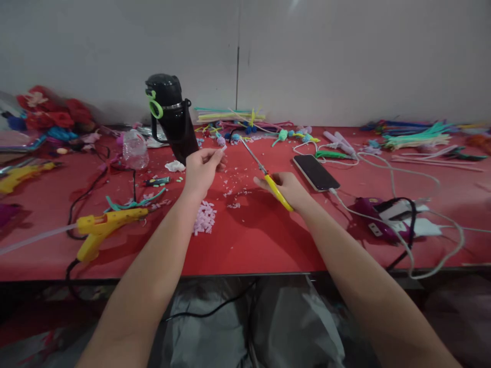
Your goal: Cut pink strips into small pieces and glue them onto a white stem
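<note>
My right hand point(287, 188) is closed round the yellow handles of a pair of scissors point(276, 191). The blades point up and to the left, away from me, and look closed or nearly so. To the left of them, my left hand point(205, 166) pinches a small pale piece point(223, 148) between thumb and fingertips; most of it is hidden. Below that hand lies a heap of short pale-pink cut pieces point(204, 217), partly behind my left forearm. Tiny pale scraps point(233, 193) are scattered over the red tabletop point(245, 245) between my hands.
A black bottle point(174, 120) stands behind my left hand. Yellow glue guns point(109, 225) lie at the left, with black cords. On the right are a phone point(316, 173), white cables and a purple power strip point(383, 220). Coloured pipe cleaners point(418, 135) line the back by the wall.
</note>
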A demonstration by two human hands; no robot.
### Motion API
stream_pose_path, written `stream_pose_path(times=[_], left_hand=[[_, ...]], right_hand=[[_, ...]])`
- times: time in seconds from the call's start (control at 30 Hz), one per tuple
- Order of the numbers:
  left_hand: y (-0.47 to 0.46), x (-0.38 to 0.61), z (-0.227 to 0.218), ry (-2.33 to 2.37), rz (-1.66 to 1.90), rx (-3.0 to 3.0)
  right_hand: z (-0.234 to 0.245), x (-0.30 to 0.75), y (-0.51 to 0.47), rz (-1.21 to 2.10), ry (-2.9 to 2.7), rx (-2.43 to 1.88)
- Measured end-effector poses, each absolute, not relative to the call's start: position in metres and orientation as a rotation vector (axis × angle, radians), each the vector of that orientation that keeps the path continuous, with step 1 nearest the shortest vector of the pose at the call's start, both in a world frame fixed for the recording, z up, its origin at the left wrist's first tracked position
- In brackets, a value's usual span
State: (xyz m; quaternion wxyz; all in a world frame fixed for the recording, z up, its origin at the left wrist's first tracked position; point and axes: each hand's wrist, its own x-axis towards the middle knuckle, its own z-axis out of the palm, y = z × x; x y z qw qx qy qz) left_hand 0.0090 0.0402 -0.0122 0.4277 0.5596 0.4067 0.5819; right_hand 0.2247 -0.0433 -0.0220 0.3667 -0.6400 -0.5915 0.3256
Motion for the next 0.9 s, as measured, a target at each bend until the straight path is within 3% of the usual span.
stream_pose_path(times=[0.9], left_hand=[[0.029,0.020,-0.008,0.936,1.371,1.430]], right_hand=[[-0.034,0.219,-0.041,0.785,-1.652,-1.678]])
